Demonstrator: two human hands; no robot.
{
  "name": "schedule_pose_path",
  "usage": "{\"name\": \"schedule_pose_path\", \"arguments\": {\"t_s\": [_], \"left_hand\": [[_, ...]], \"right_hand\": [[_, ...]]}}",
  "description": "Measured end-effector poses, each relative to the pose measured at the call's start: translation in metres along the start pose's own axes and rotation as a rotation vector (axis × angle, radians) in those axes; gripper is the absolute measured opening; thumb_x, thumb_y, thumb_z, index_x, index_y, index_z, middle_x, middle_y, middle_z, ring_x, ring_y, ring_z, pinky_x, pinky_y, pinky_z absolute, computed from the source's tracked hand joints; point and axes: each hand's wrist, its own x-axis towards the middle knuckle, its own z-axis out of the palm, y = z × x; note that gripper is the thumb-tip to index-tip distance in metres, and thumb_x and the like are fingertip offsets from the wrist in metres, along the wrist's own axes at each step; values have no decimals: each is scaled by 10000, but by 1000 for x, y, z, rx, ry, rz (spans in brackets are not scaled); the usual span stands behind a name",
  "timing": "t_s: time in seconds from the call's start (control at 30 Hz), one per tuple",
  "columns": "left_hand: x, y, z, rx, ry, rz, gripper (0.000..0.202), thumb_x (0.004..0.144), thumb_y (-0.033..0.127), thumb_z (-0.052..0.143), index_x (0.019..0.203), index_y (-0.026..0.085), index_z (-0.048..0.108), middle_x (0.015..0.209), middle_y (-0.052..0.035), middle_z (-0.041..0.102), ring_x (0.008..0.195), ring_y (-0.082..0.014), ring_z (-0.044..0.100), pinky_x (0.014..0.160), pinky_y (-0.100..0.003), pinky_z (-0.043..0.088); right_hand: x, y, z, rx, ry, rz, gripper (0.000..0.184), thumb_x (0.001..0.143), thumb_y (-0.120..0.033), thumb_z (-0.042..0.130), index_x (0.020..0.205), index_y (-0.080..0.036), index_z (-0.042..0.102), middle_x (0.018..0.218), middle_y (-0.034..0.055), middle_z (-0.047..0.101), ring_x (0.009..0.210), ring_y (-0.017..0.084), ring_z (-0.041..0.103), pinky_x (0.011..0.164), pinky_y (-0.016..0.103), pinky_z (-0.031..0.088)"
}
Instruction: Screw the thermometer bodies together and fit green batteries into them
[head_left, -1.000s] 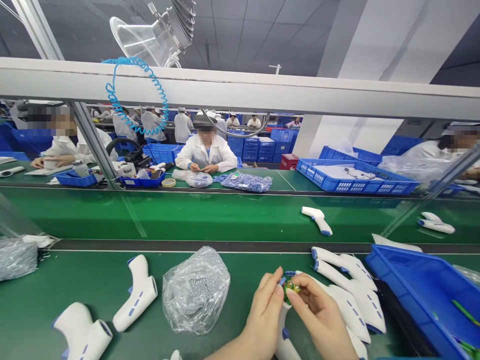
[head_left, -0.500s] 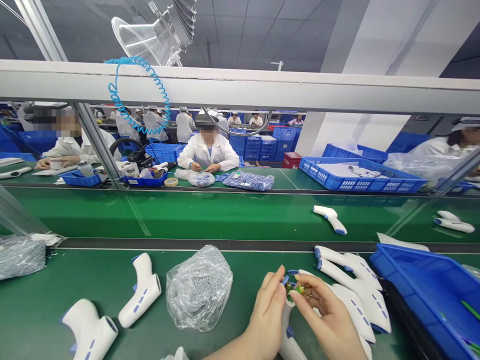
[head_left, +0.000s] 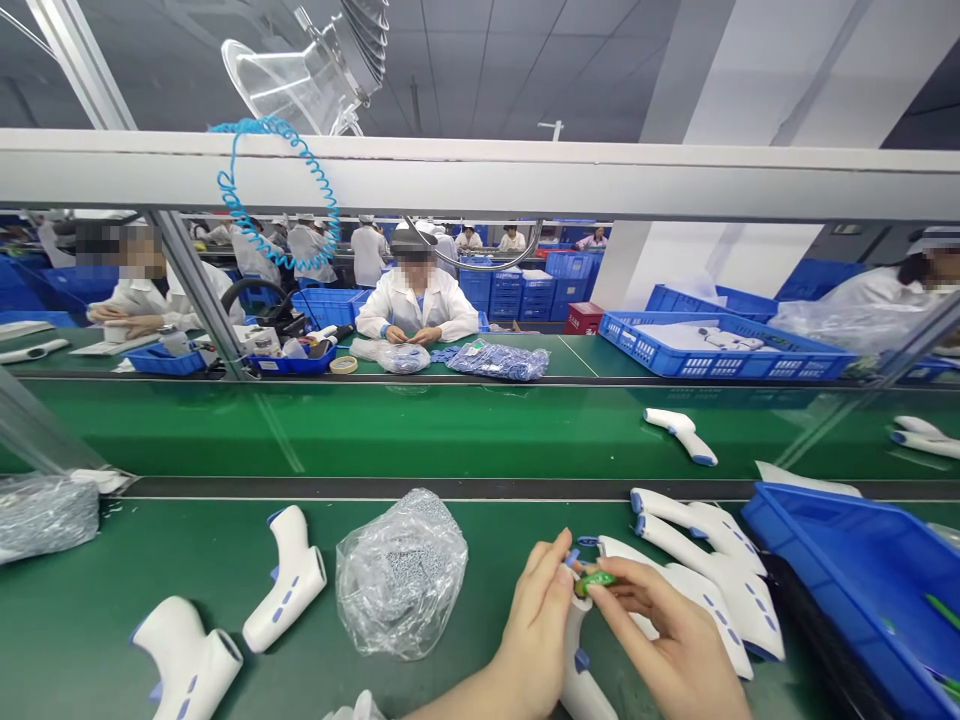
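Observation:
My left hand [head_left: 534,632] is closed around a white gun-shaped thermometer housing [head_left: 574,640] with blue parts, its open end tilted up. Between the fingertips of my right hand [head_left: 660,630] is a small green circuit board [head_left: 598,579], held right at that open end; a brass-coloured bit shows beside it. How far the board sits inside is hidden by my fingers. Just right of my hands lie several more white housings [head_left: 720,570], partly overlapping. Two others, a nearer housing [head_left: 187,665] and a farther housing [head_left: 286,580], rest on the left.
A clear bag of small grey parts [head_left: 403,575] lies left of my hands. At the right stands a blue bin [head_left: 847,540] with green pieces inside. Beyond the bench, a green conveyor [head_left: 450,430] carries white housings. A co-worker [head_left: 418,300] sits across it.
My right fingers have turned the green board, so its flat green side now shows at the housing's end. The housings on the conveyor have shifted right.

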Motion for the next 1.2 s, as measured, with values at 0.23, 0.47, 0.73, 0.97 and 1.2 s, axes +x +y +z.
{"name": "schedule_pose_path", "arguments": {"t_s": [0.23, 0.47, 0.73, 0.97, 1.2], "left_hand": [[0, 1, 1, 7, -26, 0, 626, 826, 558, 390, 1275, 131, 481, 1403, -93, 337, 1333, -247, 200, 1116, -363, 102], [3, 2, -2, 128, -73, 40, 569, 862, 504, 346, 1280, 140, 475, 1365, -98, 396, 1301, -239, 275, 1100, -380, 167], [30, 25, 7, 802, -340, 133, 490, 921, 307, 166, 1268, 118, 456, 1220, -140, 543, 1124, -232, 510, 946, -371, 392], [86, 82, 38, 1282, -997, 218, 69, 605, 175, 613, 621, 127, 660, 926, -167, 661, 784, -330, 637, 737, -417, 483], [78, 111, 78, 1499, -1146, 246, 317, 780, 250, 422, 911, 99, 667, 1126, -212, 574, 882, -372, 602, 754, -476, 447]], "right_hand": [[7, -9, 2, -127, -83, -156, 143, 953, -244, 461, 1057, -248, 560, 953, -1, 566, 778, 141, 572, 654, 161, 498], [-5, 8, 5, 373, 152, 335, 213, 831, -368, 612, 964, -220, 536, 838, 16, 554, 714, 151, 535, 641, 168, 479], [-17, 18, 19, 816, 80, 854, 479, 670, -543, 735, 781, -137, 507, 559, -40, 289, 467, 68, 238, 412, 116, 120], [-21, 14, 33, 1097, 308, 1062, 783, 376, -643, 782, 866, -124, 459, 776, 22, 442, 507, 56, 323, 405, 123, 156], [-22, 18, -2, 1185, 441, 1013, 755, 301, -564, 879, 750, -100, 488, 692, -2, 437, 484, 37, 295, 379, 110, 154]]}}
